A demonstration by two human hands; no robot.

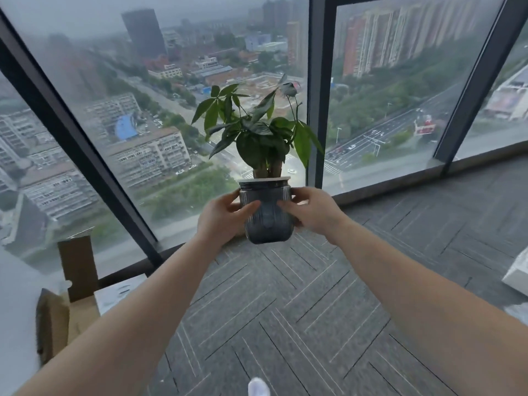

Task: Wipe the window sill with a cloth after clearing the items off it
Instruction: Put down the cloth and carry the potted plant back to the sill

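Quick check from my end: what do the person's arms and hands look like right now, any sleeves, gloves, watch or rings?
Both arms are bare from as far up as the view shows down to the wrists, with no sleeve visible. The left hand and the right hand wear no gloves. No watch, bracelet or wristband shows on either wrist, and no ring shows on the visible fingers.

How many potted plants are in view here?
1. The potted plant is at centre, in front of the window, gripped by the left hand and right hand on either side of its pot. Others may sit outside the frame.
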